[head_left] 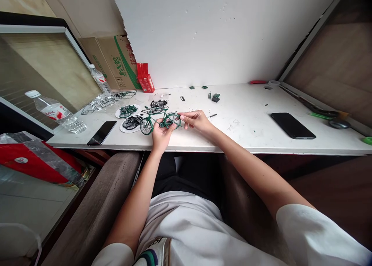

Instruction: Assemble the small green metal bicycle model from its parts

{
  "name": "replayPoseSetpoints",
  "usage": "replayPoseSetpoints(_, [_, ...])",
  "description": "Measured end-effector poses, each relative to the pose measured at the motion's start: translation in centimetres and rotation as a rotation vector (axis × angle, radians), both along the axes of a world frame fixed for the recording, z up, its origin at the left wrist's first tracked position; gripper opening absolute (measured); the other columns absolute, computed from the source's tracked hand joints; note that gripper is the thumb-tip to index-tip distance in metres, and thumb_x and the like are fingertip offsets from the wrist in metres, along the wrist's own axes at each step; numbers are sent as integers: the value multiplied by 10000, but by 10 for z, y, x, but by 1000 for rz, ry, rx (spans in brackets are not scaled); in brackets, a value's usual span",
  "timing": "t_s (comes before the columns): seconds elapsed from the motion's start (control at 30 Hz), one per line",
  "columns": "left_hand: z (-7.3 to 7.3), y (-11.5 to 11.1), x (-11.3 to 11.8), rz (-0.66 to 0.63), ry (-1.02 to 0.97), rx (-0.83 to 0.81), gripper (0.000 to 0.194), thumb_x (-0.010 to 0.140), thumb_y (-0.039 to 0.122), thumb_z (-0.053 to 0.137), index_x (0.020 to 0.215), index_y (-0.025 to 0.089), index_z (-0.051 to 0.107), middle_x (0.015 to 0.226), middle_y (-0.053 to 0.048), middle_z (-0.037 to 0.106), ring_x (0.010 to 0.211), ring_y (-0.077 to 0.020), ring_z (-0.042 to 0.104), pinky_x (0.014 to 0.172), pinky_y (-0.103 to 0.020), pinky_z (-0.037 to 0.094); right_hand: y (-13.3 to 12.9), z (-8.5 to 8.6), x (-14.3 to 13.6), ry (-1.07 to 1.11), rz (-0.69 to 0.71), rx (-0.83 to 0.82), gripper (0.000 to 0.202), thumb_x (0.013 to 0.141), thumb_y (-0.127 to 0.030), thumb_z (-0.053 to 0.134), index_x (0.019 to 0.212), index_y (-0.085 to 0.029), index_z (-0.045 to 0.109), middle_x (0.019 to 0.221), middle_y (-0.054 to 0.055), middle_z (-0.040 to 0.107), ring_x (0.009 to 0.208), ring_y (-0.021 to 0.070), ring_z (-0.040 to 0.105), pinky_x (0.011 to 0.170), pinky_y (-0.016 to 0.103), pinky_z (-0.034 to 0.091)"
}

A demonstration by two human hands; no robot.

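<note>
A small green model bicycle [157,117] is held upright above the front edge of the white table. My left hand [162,136] grips it from below, near the pedals and the right-hand wheel. At that wheel's outer rim, the thumb and forefinger of my right hand [196,121] are pinched together; whether a small part lies between them is too small to tell. Behind the held model stands a black model bicycle [158,105]. To its left, a green model bicycle [128,111] and another black one [131,122] rest on round white discs.
Two phones lie on the table [238,136], one at the left [102,133], one at the right [293,125]. Plastic bottles [59,113], part frames [101,102], a red box [145,79] and a carton are on the left. Small green pieces [215,97] lie farther back.
</note>
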State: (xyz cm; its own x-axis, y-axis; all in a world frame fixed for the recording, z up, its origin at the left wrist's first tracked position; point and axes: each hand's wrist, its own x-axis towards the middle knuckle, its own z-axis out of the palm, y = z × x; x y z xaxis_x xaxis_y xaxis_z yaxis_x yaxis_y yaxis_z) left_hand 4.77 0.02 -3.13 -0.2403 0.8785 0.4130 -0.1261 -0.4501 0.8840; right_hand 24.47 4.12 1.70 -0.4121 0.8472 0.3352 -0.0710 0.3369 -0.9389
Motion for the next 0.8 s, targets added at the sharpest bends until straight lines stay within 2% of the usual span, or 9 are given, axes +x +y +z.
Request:
replayPoseSetpoints(0.13, [1, 0, 0, 8, -8, 1, 630, 700, 453, 970, 1136, 201, 590, 1066, -92, 791, 943, -208, 785, 969, -386, 619, -1, 0, 0, 2, -8, 5, 576, 791, -615, 870, 1136, -154, 853, 662, 33, 733, 537, 107, 549, 501, 251, 355])
replayPoseSetpoints(0.27, [2, -2, 1, -2, -11, -4, 632, 707, 462, 964, 1148, 204, 592, 1078, -100, 794, 955, -211, 788, 961, -382, 627, -1, -1, -1, 39, 6, -26, 586, 683, -554, 962, 1109, -165, 861, 844, 66, 800, 580, 116, 584, 573, 284, 458])
replayPoseSetpoints(0.4, [4, -4, 2, -5, 7, -2, 602, 737, 454, 943, 1156, 202, 592, 1091, -99, 788, 984, -218, 785, 976, -378, 615, 2, -3, -2, 68, 1, -47, 613, 622, -525, 998, 1088, -151, 862, 833, 68, 800, 568, 116, 583, 588, 295, 494])
replayPoseSetpoints(0.57, [5, -4, 2, 2, 9, 4, 574, 735, 439, 942, 1127, 204, 594, 1072, -88, 776, 974, -216, 776, 967, -371, 611, 4, -2, -3, 81, 39, -60, 630, 604, -498, 1011, 1089, -132, 846, 803, 60, 779, 577, 124, 608, 570, 286, 496])
replayPoseSetpoints(0.7, [4, -3, 1, -13, -2, 13, 578, 740, 432, 941, 1144, 201, 598, 1076, -86, 773, 972, -211, 774, 967, -367, 608, 3, -1, -3, 86, 69, -53, 625, 595, -476, 1015, 1089, -141, 830, 932, 70, 787, 571, 109, 608, 533, 269, 473])
replayPoseSetpoints(0.8, [5, -3, 1, -23, -14, 21, 578, 749, 439, 936, 1155, 200, 601, 1112, -94, 772, 996, -214, 773, 979, -370, 605, 2, -1, -2, 97, 82, -46, 647, 644, -455, 998, 1180, -150, 804, 970, 70, 785, 595, 111, 621, 538, 262, 478])
